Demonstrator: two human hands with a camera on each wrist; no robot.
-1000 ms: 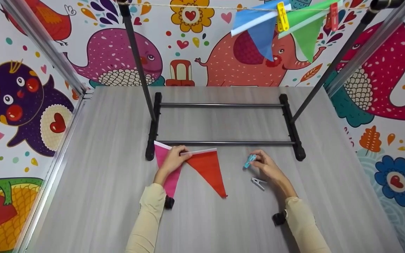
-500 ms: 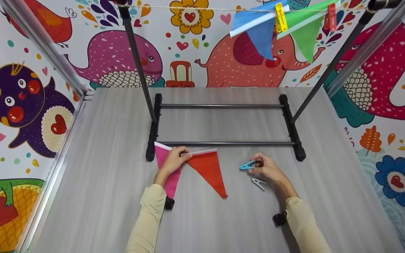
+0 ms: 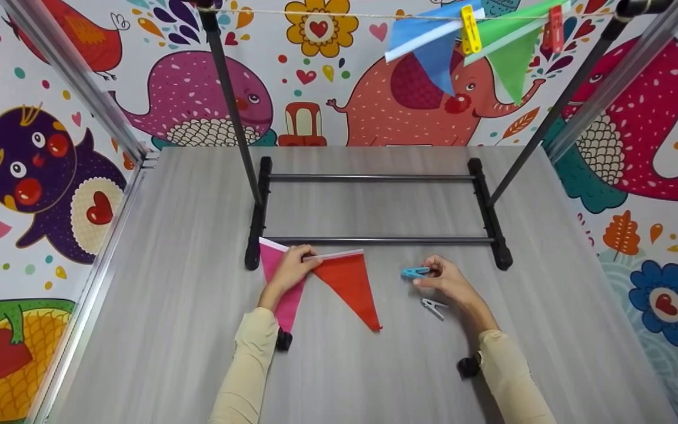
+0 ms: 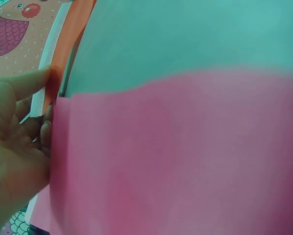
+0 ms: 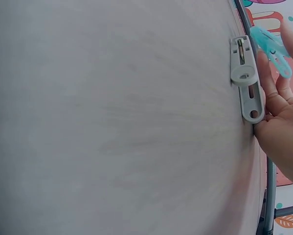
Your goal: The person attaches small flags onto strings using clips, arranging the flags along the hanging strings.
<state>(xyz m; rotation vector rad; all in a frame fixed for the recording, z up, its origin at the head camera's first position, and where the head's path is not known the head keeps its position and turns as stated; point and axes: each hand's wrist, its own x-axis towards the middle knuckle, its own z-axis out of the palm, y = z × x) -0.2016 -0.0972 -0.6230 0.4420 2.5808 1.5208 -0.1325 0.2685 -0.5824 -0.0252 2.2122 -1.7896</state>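
Note:
My left hand (image 3: 292, 271) pinches the white-hemmed top corner of an orange-red pennant (image 3: 348, 285), thumb on the hem in the left wrist view. A pink pennant (image 3: 289, 309) lies partly beneath that hand and wrist; whether the fingers also grip it is hidden. To the right, my right hand (image 3: 448, 280) holds a light blue clothespin (image 3: 414, 272) between thumb and fingers, its one end pointing left. In the right wrist view the blue clothespin (image 5: 271, 49) shows by the fingertips. A grey clothespin (image 3: 433, 308) lies on the table just below the right hand.
Behind the hands stands a black rack (image 3: 374, 240) with two low bars and two uprights. A string (image 3: 315, 13) runs across its top, where a blue pennant (image 3: 436, 65) and a green pennant (image 3: 512, 65) hang by a yellow clothespin (image 3: 470, 29) and a red clothespin (image 3: 554, 29).
In my right hand the blue clothespin has turned from slanting downward to lying nearly level, pointing left. My left hand and the two pennants under it have stayed in place.

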